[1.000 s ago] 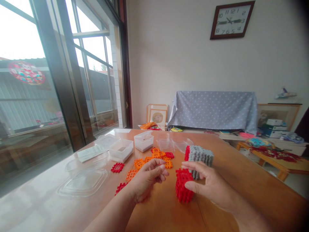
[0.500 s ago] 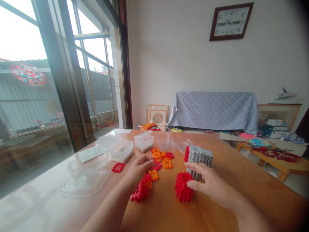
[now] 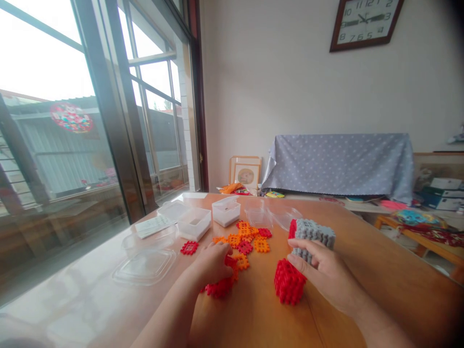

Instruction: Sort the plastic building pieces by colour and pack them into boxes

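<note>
My left hand (image 3: pixel 213 262) is curled over a row of red interlocking lattice squares (image 3: pixel 219 289), with red plastic showing between its fingers and thumb; parts of the row are hidden under it. My right hand (image 3: pixel 322 270) has its thumb and forefinger apart, holding nothing that I can see. It lies in front of a grey stack of lattice squares (image 3: pixel 319 232) with a red end, partly covering it. Just below the right thumb sits a block of stacked red squares (image 3: pixel 289 282). Between the hands lie loose orange squares (image 3: pixel 261 245) and a dark red square (image 3: pixel 245 247).
Left of the pile are a single red square (image 3: pixel 189 248), clear plastic lids (image 3: pixel 145 267), an open white box (image 3: pixel 194 224) and a smaller box (image 3: pixel 226 212). A paper slip (image 3: pixel 154 227) lies there too. Clear containers (image 3: pixel 284 217) stand behind on the wooden table (image 3: pixel 253 319).
My left hand has come down and back from the orange squares onto the red row. My right thumb has drawn closer to its forefinger. The whole view has shifted leftward.
</note>
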`<state>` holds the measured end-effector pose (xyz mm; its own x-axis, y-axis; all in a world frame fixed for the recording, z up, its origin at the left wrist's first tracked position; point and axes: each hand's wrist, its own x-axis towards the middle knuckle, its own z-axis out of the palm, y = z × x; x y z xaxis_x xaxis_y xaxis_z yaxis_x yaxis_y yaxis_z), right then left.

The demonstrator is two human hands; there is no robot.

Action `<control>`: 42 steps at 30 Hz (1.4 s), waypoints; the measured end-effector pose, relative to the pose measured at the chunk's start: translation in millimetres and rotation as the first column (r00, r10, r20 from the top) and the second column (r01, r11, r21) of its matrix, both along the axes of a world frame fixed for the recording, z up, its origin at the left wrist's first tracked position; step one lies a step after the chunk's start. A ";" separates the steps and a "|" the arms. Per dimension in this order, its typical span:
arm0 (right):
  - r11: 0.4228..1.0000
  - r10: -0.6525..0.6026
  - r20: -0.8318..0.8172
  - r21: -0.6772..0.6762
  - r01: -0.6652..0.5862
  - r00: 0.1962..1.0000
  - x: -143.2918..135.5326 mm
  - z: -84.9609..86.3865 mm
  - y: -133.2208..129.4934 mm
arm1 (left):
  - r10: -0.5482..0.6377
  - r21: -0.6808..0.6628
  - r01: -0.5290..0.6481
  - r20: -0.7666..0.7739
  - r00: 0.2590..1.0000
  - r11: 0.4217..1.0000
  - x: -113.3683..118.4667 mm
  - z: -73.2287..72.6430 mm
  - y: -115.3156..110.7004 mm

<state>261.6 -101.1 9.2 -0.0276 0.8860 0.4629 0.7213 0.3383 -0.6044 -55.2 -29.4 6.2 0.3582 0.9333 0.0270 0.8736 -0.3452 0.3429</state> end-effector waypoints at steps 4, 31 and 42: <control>0.999 -0.020 -0.014 0.029 0.020 1.000 -2.3 2.2 -0.6 | 0.042 0.044 -0.046 0.084 0.996 0.998 1.5 -3.4 6.3; 0.973 0.101 0.119 0.196 -0.123 0.988 -42.2 13.4 -16.4 | 0.159 -0.179 0.454 0.984 0.082 0.873 73.0 10.3 -47.0; 0.977 0.154 0.102 0.131 -0.167 0.983 -41.4 12.3 -17.4 | 0.214 -0.229 0.512 0.973 0.090 0.828 71.8 6.2 -42.2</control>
<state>220.2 -118.4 21.5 -0.2117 0.7943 0.5694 0.7004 0.5296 -0.4784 16.6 -71.7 12.4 0.4871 0.8631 0.1333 -0.3913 0.0792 0.9169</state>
